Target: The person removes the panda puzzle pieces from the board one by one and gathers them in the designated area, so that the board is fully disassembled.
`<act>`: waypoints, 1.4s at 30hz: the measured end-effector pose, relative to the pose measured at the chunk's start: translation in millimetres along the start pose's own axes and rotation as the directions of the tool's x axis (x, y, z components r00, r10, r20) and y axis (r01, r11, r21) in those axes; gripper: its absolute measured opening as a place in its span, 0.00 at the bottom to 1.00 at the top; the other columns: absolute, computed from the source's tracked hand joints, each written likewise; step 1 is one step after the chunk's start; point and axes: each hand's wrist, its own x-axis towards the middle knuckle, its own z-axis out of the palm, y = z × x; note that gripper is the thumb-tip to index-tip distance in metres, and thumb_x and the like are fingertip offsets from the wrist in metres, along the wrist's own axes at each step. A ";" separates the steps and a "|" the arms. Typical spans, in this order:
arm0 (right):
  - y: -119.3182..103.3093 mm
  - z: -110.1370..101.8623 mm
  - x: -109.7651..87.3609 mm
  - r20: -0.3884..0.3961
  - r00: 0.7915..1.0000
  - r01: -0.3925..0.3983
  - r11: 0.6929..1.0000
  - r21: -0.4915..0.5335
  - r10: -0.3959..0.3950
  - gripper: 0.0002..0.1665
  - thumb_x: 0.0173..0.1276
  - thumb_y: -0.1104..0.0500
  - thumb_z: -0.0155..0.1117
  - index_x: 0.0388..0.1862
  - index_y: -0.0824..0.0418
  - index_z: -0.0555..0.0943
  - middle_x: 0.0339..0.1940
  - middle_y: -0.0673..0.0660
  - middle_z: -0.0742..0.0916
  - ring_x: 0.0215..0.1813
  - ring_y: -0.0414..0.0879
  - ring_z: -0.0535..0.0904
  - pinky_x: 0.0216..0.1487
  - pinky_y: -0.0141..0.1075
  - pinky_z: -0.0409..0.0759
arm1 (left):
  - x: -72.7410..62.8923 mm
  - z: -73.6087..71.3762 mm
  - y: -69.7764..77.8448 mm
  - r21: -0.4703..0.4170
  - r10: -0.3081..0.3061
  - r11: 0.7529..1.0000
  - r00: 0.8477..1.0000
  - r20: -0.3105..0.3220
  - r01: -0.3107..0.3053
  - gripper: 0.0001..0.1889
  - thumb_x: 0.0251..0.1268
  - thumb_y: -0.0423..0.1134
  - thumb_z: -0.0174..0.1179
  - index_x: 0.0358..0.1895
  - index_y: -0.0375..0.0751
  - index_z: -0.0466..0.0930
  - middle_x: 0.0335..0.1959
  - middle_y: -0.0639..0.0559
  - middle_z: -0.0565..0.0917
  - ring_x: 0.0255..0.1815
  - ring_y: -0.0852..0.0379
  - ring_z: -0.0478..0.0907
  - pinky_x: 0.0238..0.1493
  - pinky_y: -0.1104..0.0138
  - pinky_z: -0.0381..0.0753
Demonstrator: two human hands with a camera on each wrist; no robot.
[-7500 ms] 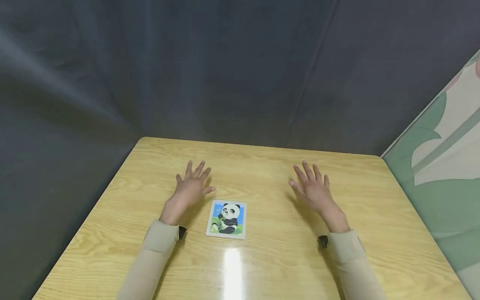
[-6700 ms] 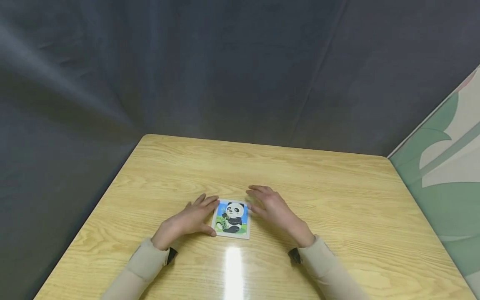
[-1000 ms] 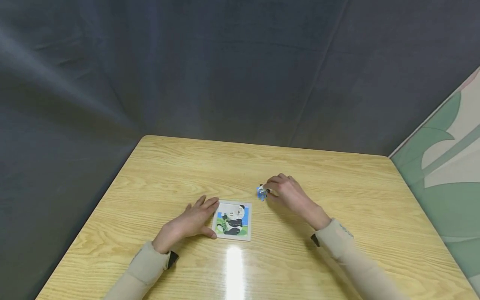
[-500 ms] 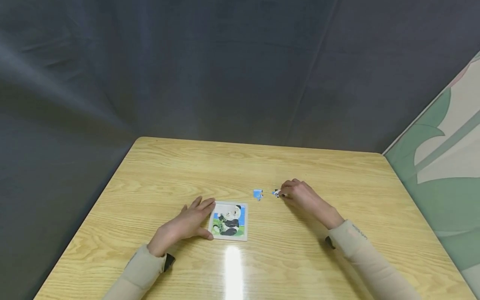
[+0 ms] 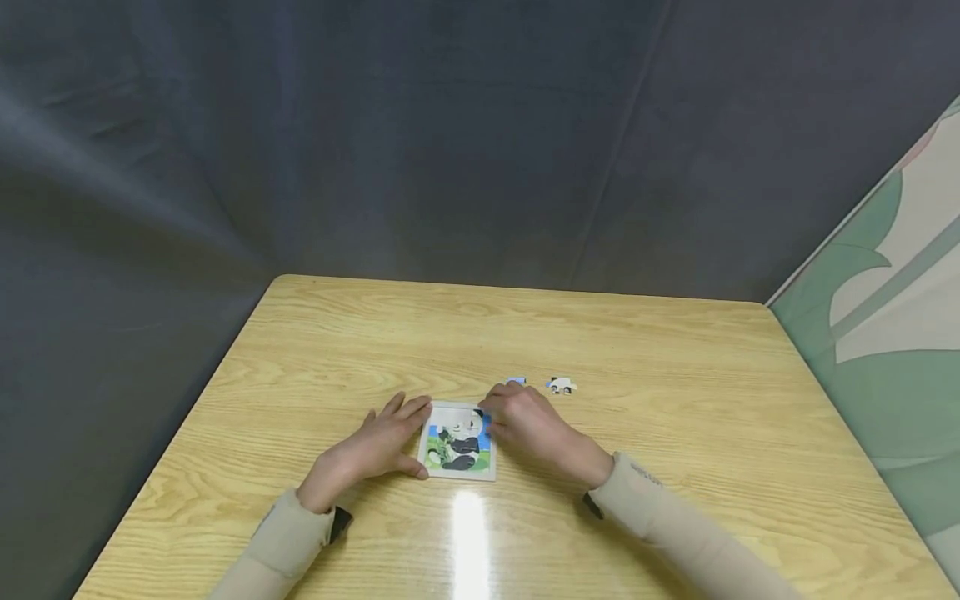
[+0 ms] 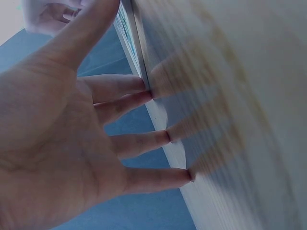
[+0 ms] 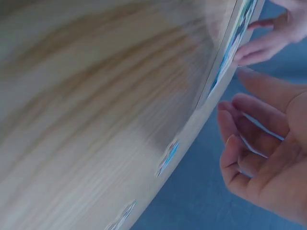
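Observation:
A panda jigsaw puzzle [image 5: 459, 450] lies in a thin white frame tray on the table, its upper left part showing bare pale backing. My left hand [image 5: 375, 446] rests at the tray's left side with spread, fairly straight fingers, which touch down in the left wrist view. Over the tray's upper right corner is my right hand [image 5: 528, 421], fingertips right at the blue corner piece. In the right wrist view its fingers are loosely bent, with a gap to the thumb and nothing seen between. Behind it lie a blue puzzle piece [image 5: 516, 380], partly hidden, and a panda-eye puzzle piece [image 5: 561, 386].
The wooden table [image 5: 360, 333] has a bright light reflection in front of the tray. A dark curtain [image 5: 450, 150] hangs behind and to the left. On the right stands a green and white patterned panel [image 5: 877, 333].
Earlier the panda picture was whole; two pieces now lie beyond the tray. My right hand has let go of the panda-eye piece and moved left to the tray. The left hand stays put.

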 end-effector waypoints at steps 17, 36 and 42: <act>-36.1 17.7 8.4 -0.009 0.988 -0.153 0.947 -0.284 0.157 0.11 0.47 0.73 0.69 0.24 0.58 0.82 0.25 0.53 0.82 0.29 0.46 0.73 0.28 0.37 0.72 | -2.1 -2.4 0.2 -0.031 -0.002 1.000 1.000 0.005 0.002 0.50 0.51 0.51 0.71 0.74 0.32 0.55 0.77 0.43 0.53 0.75 0.32 0.41 0.62 0.28 0.48; -48.8 18.4 13.3 0.038 0.961 -0.249 0.916 -0.316 0.274 0.14 0.46 0.76 0.69 0.29 0.61 0.82 0.29 0.55 0.83 0.31 0.47 0.74 0.30 0.38 0.72 | -1.0 -2.0 -0.5 -0.026 0.003 1.000 1.000 0.004 -0.003 0.50 0.51 0.51 0.71 0.74 0.32 0.55 0.77 0.43 0.53 0.75 0.32 0.42 0.61 0.28 0.49; -48.7 17.0 13.6 0.064 0.957 -0.255 0.924 -0.285 0.284 0.15 0.43 0.76 0.66 0.30 0.61 0.81 0.29 0.56 0.82 0.32 0.48 0.74 0.32 0.40 0.76 | -1.2 -2.3 -0.3 -0.012 0.013 1.000 1.000 0.003 -0.013 0.50 0.51 0.51 0.70 0.73 0.32 0.55 0.76 0.43 0.53 0.75 0.31 0.42 0.60 0.28 0.50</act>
